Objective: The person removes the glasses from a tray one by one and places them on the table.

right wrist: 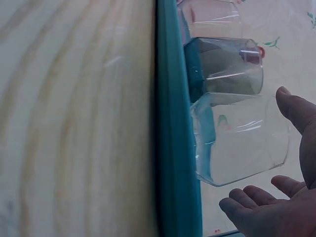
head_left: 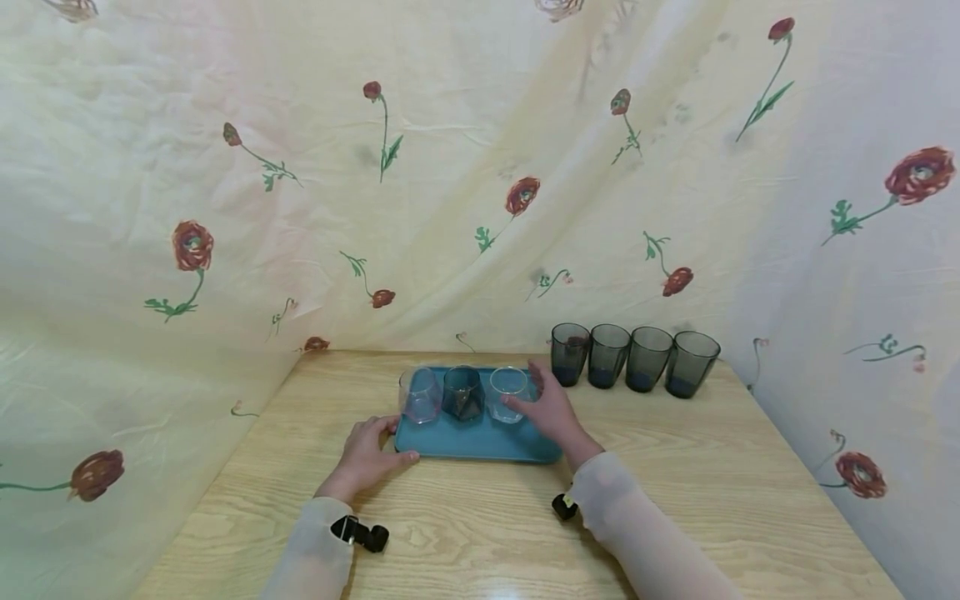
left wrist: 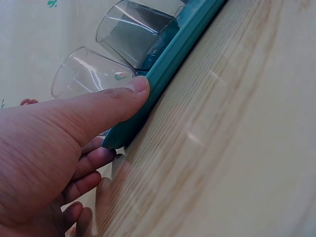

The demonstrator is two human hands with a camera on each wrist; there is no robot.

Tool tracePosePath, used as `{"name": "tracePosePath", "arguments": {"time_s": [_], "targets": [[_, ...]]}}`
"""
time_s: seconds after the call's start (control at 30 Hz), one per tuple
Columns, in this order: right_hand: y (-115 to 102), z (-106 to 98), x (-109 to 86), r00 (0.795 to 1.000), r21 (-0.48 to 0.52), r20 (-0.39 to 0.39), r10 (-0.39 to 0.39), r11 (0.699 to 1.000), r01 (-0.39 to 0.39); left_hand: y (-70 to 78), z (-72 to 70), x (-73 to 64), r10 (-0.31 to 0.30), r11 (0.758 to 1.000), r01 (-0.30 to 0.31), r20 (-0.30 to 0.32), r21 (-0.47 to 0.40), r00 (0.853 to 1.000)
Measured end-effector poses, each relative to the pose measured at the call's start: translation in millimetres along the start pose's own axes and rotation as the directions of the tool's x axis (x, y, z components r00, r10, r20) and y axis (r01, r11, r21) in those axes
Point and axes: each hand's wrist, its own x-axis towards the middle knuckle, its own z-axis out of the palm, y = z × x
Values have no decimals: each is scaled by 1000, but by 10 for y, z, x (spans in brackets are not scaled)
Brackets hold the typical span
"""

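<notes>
left hand (head_left: pixel 366 460): thumb and fingers clamped on near left corner of tray (head_left: pixel 480 445); right hand (head_left: pixel 557 410): fingers spread apart, about the rightmost of three upright glasses (head_left: pixel 462 402) on it. tray lies on wood-grain table (head_left: pixel 472 525); four dark tumblers (head_left: pixel 607 357) stand far right, flowered cloth (head_left: pixel 450 217) hangs behind and at both sides.

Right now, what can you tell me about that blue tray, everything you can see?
The blue tray is rectangular with rounded corners and a low raised rim; its smooth surface looks like plastic. It sits on the wooden table, apparently level, with three upright glasses in a row on its far part. The left hand holds its near left corner, thumb against the rim.
</notes>
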Motion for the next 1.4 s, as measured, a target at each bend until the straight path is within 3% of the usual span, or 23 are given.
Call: {"name": "tracePosePath", "arguments": {"time_s": [0.57, 1.17, 1.4], "targets": [[152, 95, -13, 999, 10, 32, -2, 1000, 2, -4, -1, 6, -11, 1000, 11, 8, 0, 1000], [211, 126, -19, 1000, -60, 3, -19, 998, 19, -24, -1, 11, -14, 1000, 14, 12, -11, 1000], [181, 119, -30, 1000, -31, -13, -4, 1000, 4, -27, -2, 8, -5, 1000, 5, 7, -3, 1000]]}}
